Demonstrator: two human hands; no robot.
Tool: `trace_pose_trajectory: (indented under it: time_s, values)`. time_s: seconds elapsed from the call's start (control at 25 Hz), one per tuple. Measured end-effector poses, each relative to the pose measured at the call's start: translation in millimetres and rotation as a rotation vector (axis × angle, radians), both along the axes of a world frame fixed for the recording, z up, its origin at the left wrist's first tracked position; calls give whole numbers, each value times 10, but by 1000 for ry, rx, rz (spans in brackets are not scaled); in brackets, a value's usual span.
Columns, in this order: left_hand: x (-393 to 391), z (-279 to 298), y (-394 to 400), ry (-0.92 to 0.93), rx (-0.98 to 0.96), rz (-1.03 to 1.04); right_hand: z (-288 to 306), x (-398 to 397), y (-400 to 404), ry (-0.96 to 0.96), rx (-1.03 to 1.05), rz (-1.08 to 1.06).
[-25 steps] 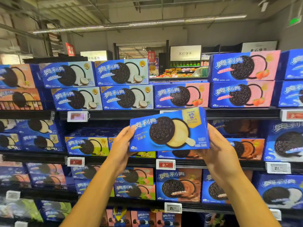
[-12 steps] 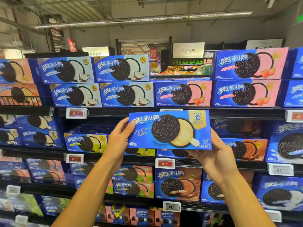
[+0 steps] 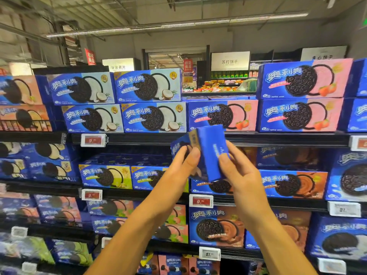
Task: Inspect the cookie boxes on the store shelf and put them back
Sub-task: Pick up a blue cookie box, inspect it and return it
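Observation:
I hold a blue cookie box (image 3: pixel 211 147) in front of the second shelf, turned so its narrow blue end faces me and its printed front points left, blurred by motion. My left hand (image 3: pixel 178 171) grips the box from the left, fingers on the printed face. My right hand (image 3: pixel 240 173) holds the right side, thumb laid on the blue end. Behind it, on the shelf (image 3: pixel 278 139), stand rows of similar boxes: coconut (image 3: pixel 153 117), strawberry (image 3: pixel 299 115) and chocolate (image 3: pixel 294 183).
Shelves packed with blue cookie boxes fill the whole view, four tiers deep. Price tags (image 3: pixel 201 201) clip to the shelf edges. A dark gap (image 3: pixel 127 153) opens on the second tier behind the held box. Another aisle with signs shows over the top tier.
The box faced me flat and wide before; now it has swung round so its narrow end faces me. Both hands came closer together on it.

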State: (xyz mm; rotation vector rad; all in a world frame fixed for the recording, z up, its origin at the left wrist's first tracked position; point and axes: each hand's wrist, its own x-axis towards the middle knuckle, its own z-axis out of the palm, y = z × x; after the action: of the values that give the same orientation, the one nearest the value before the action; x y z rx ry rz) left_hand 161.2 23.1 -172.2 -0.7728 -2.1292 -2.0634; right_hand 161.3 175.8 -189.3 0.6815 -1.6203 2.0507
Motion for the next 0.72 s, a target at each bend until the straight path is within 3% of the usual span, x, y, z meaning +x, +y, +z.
trace_pose_trajectory:
  time_s: [0.28, 0.48, 0.72]
  values:
    - [-20, -109, -248, -51, 324, 37, -43, 100, -228, -20, 265, 138]
    - [-37, -204, -562, -102, 424, 27, -108, 89, -322, -20, 339, 241]
    - [-66, -313, -890, -205, 708, -247, -202, -242, -16, -104, 151, -159]
